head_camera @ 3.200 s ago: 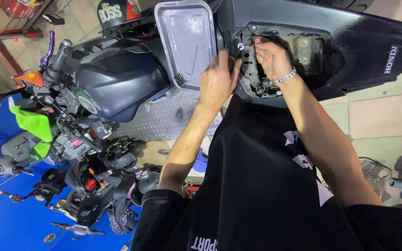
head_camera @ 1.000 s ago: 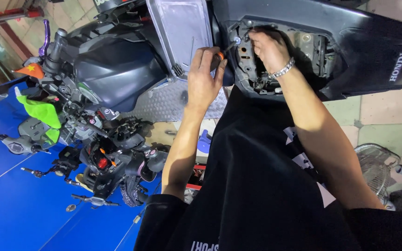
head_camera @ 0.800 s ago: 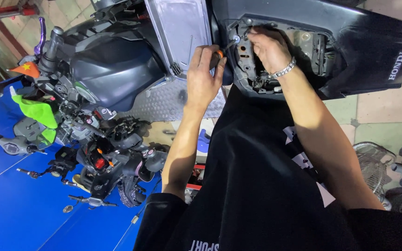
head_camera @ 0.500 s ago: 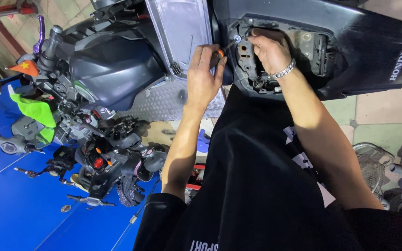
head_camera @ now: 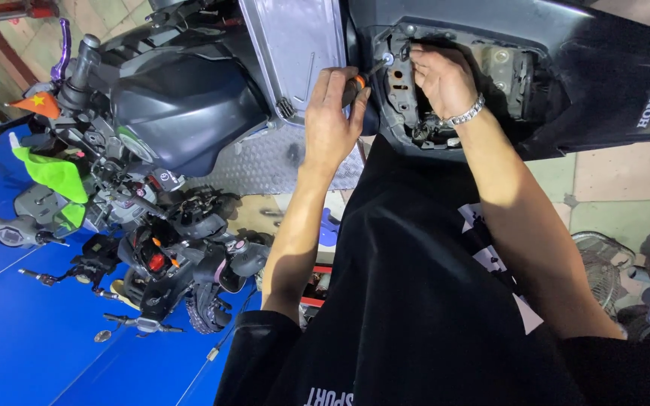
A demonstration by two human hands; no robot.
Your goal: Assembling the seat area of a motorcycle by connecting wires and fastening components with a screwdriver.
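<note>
Since three seconds ago your left hand (head_camera: 332, 120) has been shifting from the grey panel (head_camera: 295, 53) onto an orange-handled screwdriver (head_camera: 356, 84), and you are now wrapping your fingers around its handle, with the tip pointing at a fastener (head_camera: 387, 58) at the left edge of the open cavity (head_camera: 453, 90) in the dark scooter body (head_camera: 603, 68). Your right hand (head_camera: 439, 75), wearing a silver bracelet (head_camera: 466, 114), is reaching into that cavity with curled fingers; I cannot tell what they are pinching. The tip is looking likely to slip off the fastener, since you are working at an angle, and could be scraping the wiring or your right fingers just beside it. Dismantled parts (head_camera: 167, 263) are lying on the blue mat (head_camera: 24, 346) well apart to your left.
</note>
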